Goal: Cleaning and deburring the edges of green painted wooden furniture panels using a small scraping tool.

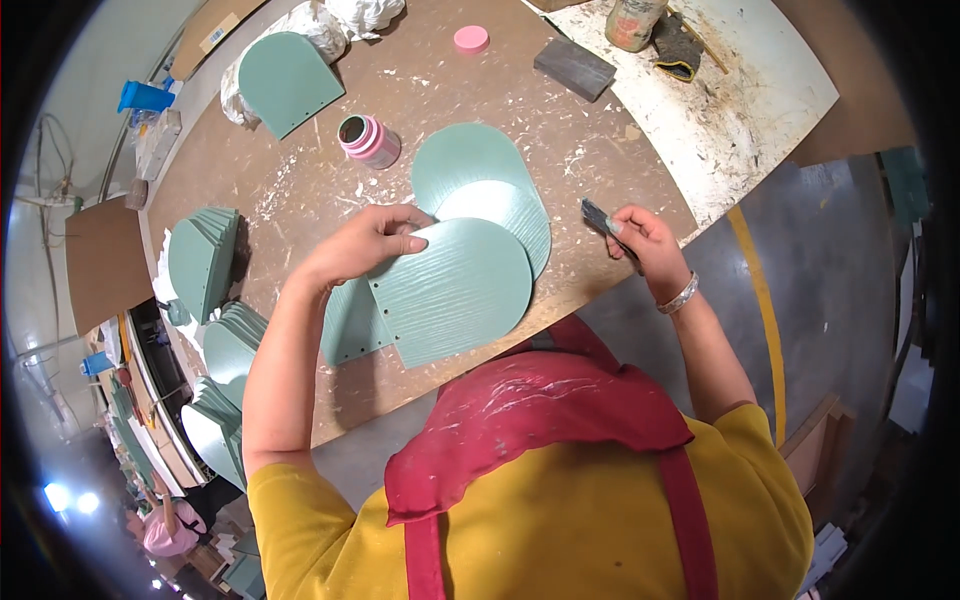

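My left hand (pixel 365 245) grips the upper left edge of a pale green, round-ended panel (pixel 455 290), thumb on its face. A row of small holes runs along that panel's straight edge. It is tilted over other green panels; one round-ended panel (pixel 475 165) lies beyond it, and part of another panel (pixel 355 320) shows at its left. My right hand (pixel 645 250) is closed around a small dark tool (pixel 594 214) with a flat grey tip, over the table's right edge. Whether it is a brush or a scraper is not plain. An open pink jar (pixel 370 142) stands beyond my left hand.
The brown, paint-flecked table (pixel 290 205) carries a pink lid (pixel 471 40), a dark block (pixel 574 68) and a dirty container (pixel 632 24) on a stained white board (pixel 740 95). Fanned green panels (pixel 203 262) line the left side; another panel (pixel 285 82) leans on white wrapping.
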Available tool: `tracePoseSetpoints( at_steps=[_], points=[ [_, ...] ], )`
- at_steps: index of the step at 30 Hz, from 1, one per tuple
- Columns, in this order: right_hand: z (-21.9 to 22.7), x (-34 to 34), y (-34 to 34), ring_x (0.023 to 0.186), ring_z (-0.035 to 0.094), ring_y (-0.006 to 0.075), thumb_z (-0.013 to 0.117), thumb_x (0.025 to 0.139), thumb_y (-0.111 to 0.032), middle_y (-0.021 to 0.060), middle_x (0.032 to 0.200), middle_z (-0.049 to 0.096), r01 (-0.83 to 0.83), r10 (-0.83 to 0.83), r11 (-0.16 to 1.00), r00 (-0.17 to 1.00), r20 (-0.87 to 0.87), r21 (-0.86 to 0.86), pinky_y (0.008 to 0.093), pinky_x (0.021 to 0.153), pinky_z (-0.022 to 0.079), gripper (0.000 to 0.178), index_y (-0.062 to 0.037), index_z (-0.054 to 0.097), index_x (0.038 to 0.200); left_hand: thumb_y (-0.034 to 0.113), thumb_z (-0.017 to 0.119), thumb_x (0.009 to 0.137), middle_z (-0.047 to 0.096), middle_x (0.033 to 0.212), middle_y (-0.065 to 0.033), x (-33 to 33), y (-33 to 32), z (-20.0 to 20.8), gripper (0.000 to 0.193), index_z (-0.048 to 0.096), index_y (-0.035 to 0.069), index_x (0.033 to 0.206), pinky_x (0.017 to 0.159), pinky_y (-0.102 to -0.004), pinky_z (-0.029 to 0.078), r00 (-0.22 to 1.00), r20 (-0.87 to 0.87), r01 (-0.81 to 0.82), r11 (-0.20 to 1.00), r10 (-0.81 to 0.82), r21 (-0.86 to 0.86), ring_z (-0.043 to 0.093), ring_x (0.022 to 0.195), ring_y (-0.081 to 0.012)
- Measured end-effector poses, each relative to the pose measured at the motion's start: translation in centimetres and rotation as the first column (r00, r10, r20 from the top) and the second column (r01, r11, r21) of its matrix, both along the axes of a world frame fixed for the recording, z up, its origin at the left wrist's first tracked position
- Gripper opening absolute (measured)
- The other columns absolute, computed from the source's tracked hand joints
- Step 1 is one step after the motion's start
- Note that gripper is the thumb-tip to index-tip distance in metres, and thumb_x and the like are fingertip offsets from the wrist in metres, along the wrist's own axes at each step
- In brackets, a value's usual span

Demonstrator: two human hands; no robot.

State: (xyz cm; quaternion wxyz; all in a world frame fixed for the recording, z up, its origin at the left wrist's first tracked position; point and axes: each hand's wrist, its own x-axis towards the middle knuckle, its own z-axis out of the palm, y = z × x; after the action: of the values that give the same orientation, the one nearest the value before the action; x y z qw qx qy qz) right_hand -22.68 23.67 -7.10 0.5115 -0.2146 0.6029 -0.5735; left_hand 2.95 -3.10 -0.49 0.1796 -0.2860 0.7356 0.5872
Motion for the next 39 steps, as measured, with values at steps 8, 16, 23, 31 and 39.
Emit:
tracePoseSetpoints(
  at_steps=[8, 16, 23, 31, 39],
  points=[
    [-0.7, 0.4, -1.9, 0.065, 0.049, 0.0044, 0.056, 0.091, -0.014, -0.0023, 0.073, 0.055, -0.135, 0.133, 0.990, 0.990, -0.040, -0.029, 0.0198, 0.062, 0.042, 0.010, -0.0042, 0.058, 0.092, 0.024, 0.066, 0.082, 0.060, 0.109, -0.0115, -3.3, 1.4, -0.2, 0.036, 0.059, 0.005, 0.112, 0.085, -0.0331, 0.044, 0.980, -0.046, 0.095, 0.655, -0.195, -0.750, 0.058, 0.100, -0.0281],
    [0.1, 1.3, -2.4, 0.062, 0.047, 0.0040, 0.057, 0.089, -0.011, -0.0032, 0.067, 0.053, -0.264, 0.287, 0.958, 0.904, -0.317, 0.114, 0.0199, 0.057, 0.040, 0.011, -0.0018, 0.059, 0.084, 0.053, 0.067, 0.066, 0.039, 0.138, -0.0138, -2.5, 7.6, -2.1, 0.087, 0.039, 0.007, 0.135, 0.102, -0.0539, 0.027, 0.981, -0.049, 0.021, 0.354, -0.188, -0.935, 0.037, 0.128, -0.0334],
    [0.6, 2.0, -2.0, 0.063, 0.046, 0.0050, 0.057, 0.089, -0.011, -0.0027, 0.066, 0.052, -0.293, 0.361, 0.931, 0.834, -0.417, 0.218, 0.0212, 0.058, 0.040, 0.011, -0.0014, 0.060, 0.083, 0.050, 0.072, 0.062, 0.042, 0.133, -0.0157, -2.7, 6.5, -2.7, 0.093, 0.037, 0.004, 0.135, 0.102, -0.0572, 0.027, 0.980, -0.035, 0.061, 0.458, -0.198, -0.887, 0.040, 0.126, -0.0305],
    [0.0, 5.1, -1.4, 0.061, 0.046, 0.0061, 0.056, 0.089, -0.009, -0.0014, 0.064, 0.052, -0.136, 0.258, 0.934, 0.898, -0.358, 0.331, 0.0233, 0.055, 0.039, 0.011, -0.0016, 0.059, 0.081, 0.048, 0.073, 0.063, 0.043, 0.132, -0.0180, -2.2, 6.1, -3.5, 0.092, 0.038, 0.002, 0.134, 0.103, -0.0553, 0.027, 0.973, -0.093, 0.018, 0.471, -0.212, -0.882, 0.042, 0.124, -0.0304],
    [1.2, 5.2, -1.9, 0.058, 0.047, 0.0072, 0.055, 0.089, -0.008, -0.0014, 0.064, 0.053, -0.007, 0.092, 0.971, 0.934, -0.346, 0.239, 0.0238, 0.053, 0.038, 0.011, -0.0011, 0.057, 0.080, 0.056, 0.070, 0.062, 0.042, 0.134, -0.0158, -1.9, 6.1, -4.0, 0.097, 0.036, 0.004, 0.136, 0.102, -0.0537, 0.030, 0.971, -0.070, 0.039, 0.440, -0.229, -0.897, 0.042, 0.124, -0.0302]
  ],
)
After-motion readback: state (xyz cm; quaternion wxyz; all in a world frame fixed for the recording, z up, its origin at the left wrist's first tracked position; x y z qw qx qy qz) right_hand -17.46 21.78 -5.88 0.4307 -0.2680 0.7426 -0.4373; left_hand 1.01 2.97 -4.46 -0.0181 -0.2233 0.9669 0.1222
